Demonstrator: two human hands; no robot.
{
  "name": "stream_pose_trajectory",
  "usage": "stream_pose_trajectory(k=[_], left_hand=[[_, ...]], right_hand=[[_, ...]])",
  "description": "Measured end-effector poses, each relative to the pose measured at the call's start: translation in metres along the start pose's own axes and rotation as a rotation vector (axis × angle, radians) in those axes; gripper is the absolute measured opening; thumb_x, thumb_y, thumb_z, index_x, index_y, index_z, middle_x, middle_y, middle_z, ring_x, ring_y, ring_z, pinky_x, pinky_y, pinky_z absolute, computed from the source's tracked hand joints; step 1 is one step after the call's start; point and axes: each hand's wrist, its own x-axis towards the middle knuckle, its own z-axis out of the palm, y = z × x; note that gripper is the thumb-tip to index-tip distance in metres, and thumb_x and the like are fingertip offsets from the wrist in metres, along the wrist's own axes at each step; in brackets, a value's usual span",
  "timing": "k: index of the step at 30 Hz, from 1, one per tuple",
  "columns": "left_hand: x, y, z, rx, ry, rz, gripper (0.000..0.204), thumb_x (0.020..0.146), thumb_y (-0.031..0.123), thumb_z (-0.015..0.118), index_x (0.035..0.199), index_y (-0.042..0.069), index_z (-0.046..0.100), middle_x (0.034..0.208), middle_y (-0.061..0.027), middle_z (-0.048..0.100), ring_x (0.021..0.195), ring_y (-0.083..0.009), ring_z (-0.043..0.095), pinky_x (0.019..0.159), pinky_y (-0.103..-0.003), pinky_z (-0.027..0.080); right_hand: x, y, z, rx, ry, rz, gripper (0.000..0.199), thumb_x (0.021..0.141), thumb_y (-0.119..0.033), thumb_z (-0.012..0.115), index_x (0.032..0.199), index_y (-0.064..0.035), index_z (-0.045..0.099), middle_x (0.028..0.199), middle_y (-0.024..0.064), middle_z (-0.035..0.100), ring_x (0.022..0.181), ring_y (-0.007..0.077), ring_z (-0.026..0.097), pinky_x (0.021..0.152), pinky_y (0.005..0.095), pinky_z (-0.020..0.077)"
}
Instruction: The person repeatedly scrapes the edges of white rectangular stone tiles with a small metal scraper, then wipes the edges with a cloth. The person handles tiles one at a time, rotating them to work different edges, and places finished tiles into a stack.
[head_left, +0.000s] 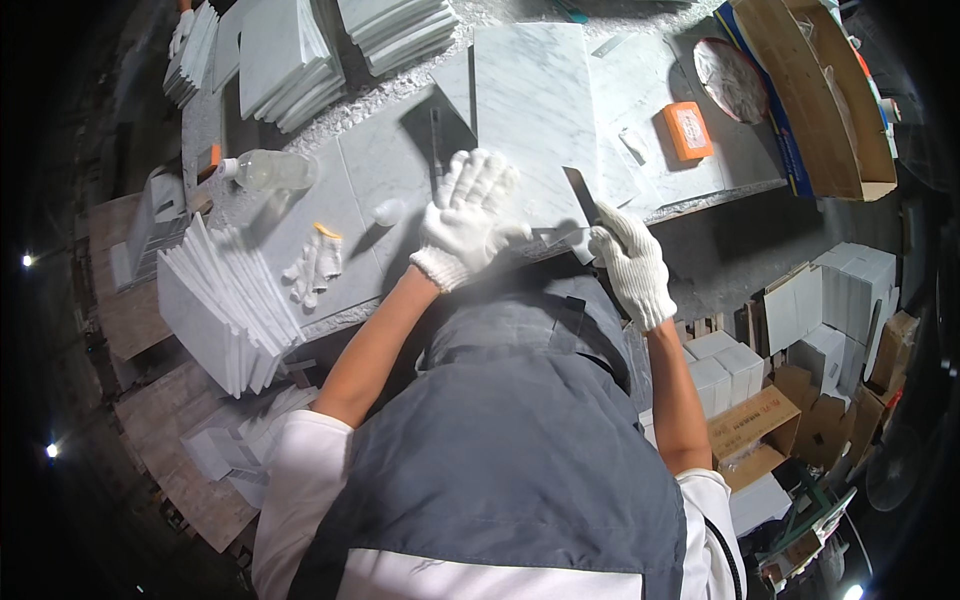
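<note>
From here I see the dusty bench (395, 95) running across the top of my view, with pale tiles laid over much of it. A long cardboard box (835, 110), topless and blue along its near side, sits at its right end. In the middle, directly in front of the person's waist, lies the marble slab (535, 100), white with faint grey veins. Stacked tiles (230, 305) lean at the left end of the bench, and down on the right a carton (752, 425) shows reddish print on its side.

My left hand (465, 220), in a white knitted glove, is palm down over the slab's lower left part, fingers straight and close together, thumb out to the right; whether it presses, I cannot tell. My right hand (632, 255), gloved alike, is turned inward by the slab's lower right edge, its fingers curled around the lower end of a metal blade (577, 190) that tilts up and left.

A clear bottle (270, 171) lies on its side at left. The orange block (688, 131), right of the slab, bears a pale label too fine for me to read. A spare glove (317, 265) rests beside the stacked tiles.
</note>
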Motion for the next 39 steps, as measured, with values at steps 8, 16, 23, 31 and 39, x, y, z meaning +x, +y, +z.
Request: stream_pose_trajectory(k=[8,16,23,31,39], left_hand=[[-0.023,0.023,-0.031,-0.873,0.285,-0.302,0.035,0.097,0.035,0.063,0.117,0.007,0.067,0.117,-0.0138,0.067,0.113,-0.034,0.062,0.101,-0.044,0.048],[-0.042,0.036,-0.008,-1.054,-0.133,-0.908,0.072,0.093,0.044,0.069,0.149,0.006,0.043,0.142,-0.0216,0.055,0.126,-0.0369,0.056,0.107,-0.043,0.044],[-0.04,0.041,0.007,-0.904,-0.25,-0.86,0.08,0.09,0.05,0.07,0.151,0.005,0.042,0.136,-0.0231,0.059,0.125,-0.0388,0.057,0.105,-0.046,0.045],[-0.039,0.044,0.007,-0.877,-0.262,-0.89,0.076,0.09,0.049,0.069,0.147,0.003,0.046,0.126,-0.0232,0.065,0.116,-0.0393,0.062,0.098,-0.046,0.049],[-0.04,0.044,0.011,-0.876,-0.266,-0.895,0.081,0.089,0.053,0.069,0.147,0.002,0.046,0.124,-0.0234,0.066,0.113,-0.0376,0.064,0.097,-0.046,0.05]], right_hand=[[0.031,-0.037,0.017,-0.519,-0.125,-0.291,0.038,0.089,-0.012,0.069,0.127,-0.0165,0.069,0.098,0.0137,0.069,0.085,0.032,0.068,0.072,0.0394,0.0541],[0.043,-0.028,0.026,-0.736,-0.105,-0.465,0.037,0.09,-0.014,0.064,0.126,-0.0197,0.069,0.089,0.0106,0.068,0.08,0.0314,0.067,0.068,0.0408,0.0529],[0.05,-0.021,0.026,-0.772,-0.224,-0.395,0.041,0.092,-0.011,0.061,0.131,-0.0225,0.068,0.093,0.0126,0.065,0.083,0.0315,0.066,0.07,0.041,0.0523],[0.06,-0.028,0.025,-0.81,-0.301,-0.408,0.048,0.09,-0.006,0.055,0.134,-0.0234,0.065,0.094,0.0138,0.063,0.083,0.0323,0.064,0.07,0.0416,0.0528],[0.066,-0.022,0.024,-0.827,-0.34,-0.48,0.054,0.088,-0.003,0.055,0.137,-0.0243,0.063,0.095,0.0126,0.063,0.081,0.032,0.065,0.069,0.0417,0.0533]])
